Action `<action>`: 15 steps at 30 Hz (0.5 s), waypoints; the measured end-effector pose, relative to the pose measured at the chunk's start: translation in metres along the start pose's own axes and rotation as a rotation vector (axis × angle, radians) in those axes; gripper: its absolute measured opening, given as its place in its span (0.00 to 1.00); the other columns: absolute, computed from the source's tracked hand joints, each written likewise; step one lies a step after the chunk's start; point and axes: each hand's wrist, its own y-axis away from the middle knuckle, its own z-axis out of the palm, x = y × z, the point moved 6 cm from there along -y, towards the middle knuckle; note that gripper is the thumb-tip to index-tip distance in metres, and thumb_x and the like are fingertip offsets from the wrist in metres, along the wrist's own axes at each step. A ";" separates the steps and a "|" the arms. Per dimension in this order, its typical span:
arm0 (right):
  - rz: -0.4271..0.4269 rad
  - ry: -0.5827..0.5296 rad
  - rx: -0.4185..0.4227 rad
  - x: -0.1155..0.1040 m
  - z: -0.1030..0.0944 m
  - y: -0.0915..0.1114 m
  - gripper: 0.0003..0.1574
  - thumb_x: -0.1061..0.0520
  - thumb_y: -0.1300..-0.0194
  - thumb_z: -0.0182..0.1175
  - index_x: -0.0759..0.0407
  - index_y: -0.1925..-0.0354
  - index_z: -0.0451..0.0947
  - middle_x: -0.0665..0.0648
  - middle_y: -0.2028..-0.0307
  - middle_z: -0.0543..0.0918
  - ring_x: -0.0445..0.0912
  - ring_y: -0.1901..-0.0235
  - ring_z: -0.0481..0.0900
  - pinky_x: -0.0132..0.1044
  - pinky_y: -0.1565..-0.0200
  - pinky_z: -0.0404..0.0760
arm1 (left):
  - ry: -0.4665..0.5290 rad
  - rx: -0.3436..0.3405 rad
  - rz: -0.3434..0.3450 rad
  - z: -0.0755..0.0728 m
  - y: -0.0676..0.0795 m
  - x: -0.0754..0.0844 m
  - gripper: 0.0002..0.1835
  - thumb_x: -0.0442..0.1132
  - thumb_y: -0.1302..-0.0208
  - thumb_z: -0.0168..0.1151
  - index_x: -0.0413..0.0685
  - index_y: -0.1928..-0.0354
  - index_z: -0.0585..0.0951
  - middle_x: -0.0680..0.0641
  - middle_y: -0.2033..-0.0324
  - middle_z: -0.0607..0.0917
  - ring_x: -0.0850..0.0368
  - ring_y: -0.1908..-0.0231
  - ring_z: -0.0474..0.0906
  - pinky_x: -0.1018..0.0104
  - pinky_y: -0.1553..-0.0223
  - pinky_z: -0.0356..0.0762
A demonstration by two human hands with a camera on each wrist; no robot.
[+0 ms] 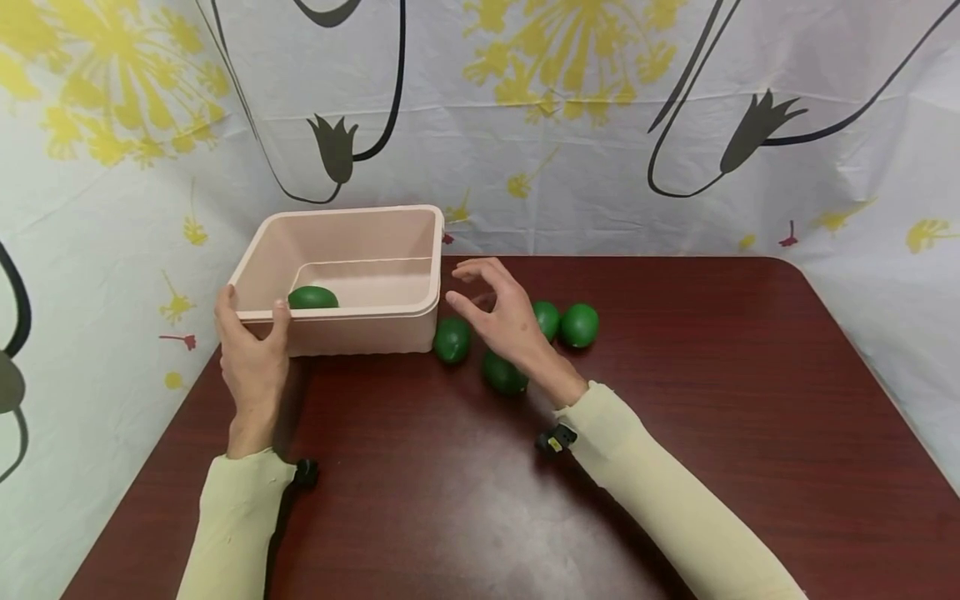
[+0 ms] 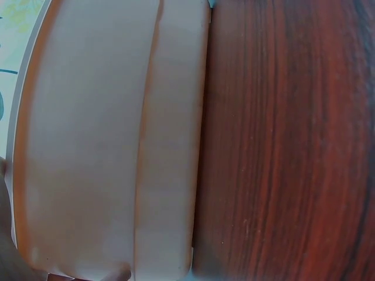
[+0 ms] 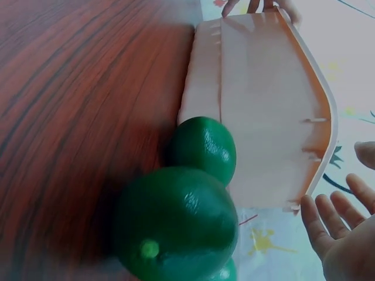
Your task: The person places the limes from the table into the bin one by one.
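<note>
My left hand [image 1: 253, 362] grips the near left corner of a pale pink plastic bin [image 1: 360, 333], thumb over the rim. One glossy green lime [image 1: 313, 297] lies inside the bin near its front wall. Just right of the bin hovers my right hand [image 1: 506, 317], holding nothing, fingers loosely bent and apart from the thumb. Under and around it are several more limes on the table; one lime [image 1: 452, 341] sits right at the bin's right side. A nearer lime [image 3: 176, 222] looms large in the right wrist view, with its pale stem spot showing.
A dark red wood-grain table [image 1: 420, 467] carries everything. Two limes, one partly behind my right hand and the other lime [image 1: 580, 325] beside it, lie further right. A white curtain [image 1: 585, 192] with yellow and grey flower prints hangs along the back and sides.
</note>
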 end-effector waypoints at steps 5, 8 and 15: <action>0.024 0.007 -0.007 0.006 -0.006 0.003 0.20 0.53 0.29 0.67 0.55 0.41 0.80 0.56 0.42 0.80 0.55 0.39 0.78 0.55 0.45 0.83 | 0.004 -0.004 0.003 0.000 0.000 0.000 0.44 0.66 0.35 0.58 0.72 0.19 0.57 0.59 0.20 0.62 0.46 0.24 0.65 0.37 0.28 0.61; 0.046 0.023 -0.011 0.010 -0.009 0.006 0.20 0.51 0.28 0.66 0.53 0.41 0.80 0.54 0.42 0.80 0.55 0.39 0.78 0.54 0.44 0.82 | 0.005 -0.004 0.005 0.000 0.001 0.000 0.43 0.66 0.35 0.58 0.72 0.19 0.57 0.58 0.20 0.62 0.46 0.24 0.66 0.37 0.28 0.61; 0.087 0.076 -0.015 0.018 -0.018 0.011 0.20 0.48 0.27 0.65 0.50 0.40 0.80 0.52 0.42 0.79 0.50 0.40 0.78 0.50 0.44 0.82 | 0.004 0.004 0.009 -0.001 0.002 0.001 0.43 0.66 0.35 0.58 0.71 0.20 0.57 0.58 0.20 0.63 0.44 0.24 0.67 0.36 0.29 0.62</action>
